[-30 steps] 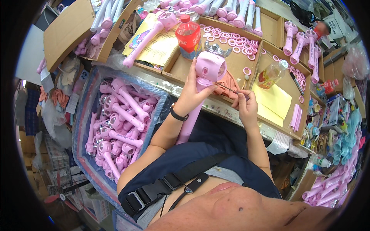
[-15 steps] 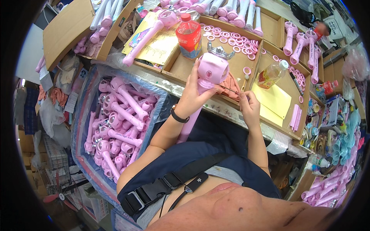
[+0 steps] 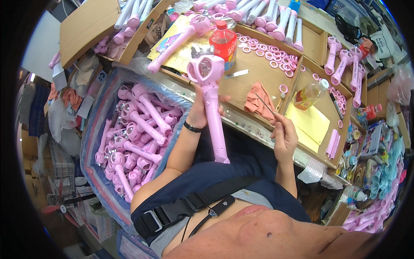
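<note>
A pink toy wand (image 3: 211,101) with a silver crown on its round, open-ringed head stands nearly upright before me, its lower end by my lap. My left hand (image 3: 199,110) is closed around its handle just below the head; most of the fingers are behind it. My right hand (image 3: 283,134) pinches a thin, dark, stick-like tool (image 3: 262,103), whose exact kind I cannot make out. The tool points up and left over a crumpled orange cloth (image 3: 255,100) lying in a cardboard tray (image 3: 239,93).
To the left, a blue-edged bin (image 3: 92,129) is heaped with pink wands. Pink rings (image 3: 276,56), a red-capped bottle (image 3: 224,41), a flat metal strip (image 3: 236,74), a white-capped bottle (image 3: 311,93) and yellow paper (image 3: 306,129) occupy the trays. Another wand (image 3: 177,45) lies on yellow sheets.
The wand has moved left and turned, so its ring opening now shows. My left hand has shifted behind the handle. My right hand has drawn slightly lower, with the tool apart from the wand.
</note>
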Demonstrator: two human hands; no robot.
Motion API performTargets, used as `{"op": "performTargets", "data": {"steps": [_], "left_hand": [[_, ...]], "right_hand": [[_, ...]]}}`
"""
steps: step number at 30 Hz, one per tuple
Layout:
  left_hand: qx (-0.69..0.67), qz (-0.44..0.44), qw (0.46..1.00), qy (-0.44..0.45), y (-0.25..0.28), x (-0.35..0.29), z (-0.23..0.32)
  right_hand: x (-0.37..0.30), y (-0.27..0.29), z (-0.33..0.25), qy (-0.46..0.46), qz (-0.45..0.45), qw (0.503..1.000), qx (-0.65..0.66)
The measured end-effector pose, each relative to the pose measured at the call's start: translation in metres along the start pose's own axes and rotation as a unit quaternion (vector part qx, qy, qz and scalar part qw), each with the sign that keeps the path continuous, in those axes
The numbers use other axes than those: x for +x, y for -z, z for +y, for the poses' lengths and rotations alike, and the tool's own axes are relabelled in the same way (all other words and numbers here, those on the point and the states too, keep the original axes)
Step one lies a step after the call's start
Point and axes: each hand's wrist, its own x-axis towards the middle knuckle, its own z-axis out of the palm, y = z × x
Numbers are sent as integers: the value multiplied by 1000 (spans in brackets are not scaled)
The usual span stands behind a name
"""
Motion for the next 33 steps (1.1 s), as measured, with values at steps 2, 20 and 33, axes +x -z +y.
{"op": "performTargets", "data": {"steps": [2, 20, 33], "left_hand": [[136, 137, 981, 4, 0, -9, -6], [236, 157, 959, 3, -52, -2, -3], [434, 191, 872, -123, -45, 1, -8]], "right_hand": [[0, -3, 3, -11, -14, 1000, -9], [19, -32, -25, 133, -12, 990, -52], [53, -32, -56, 212, -67, 957, -188]]}}
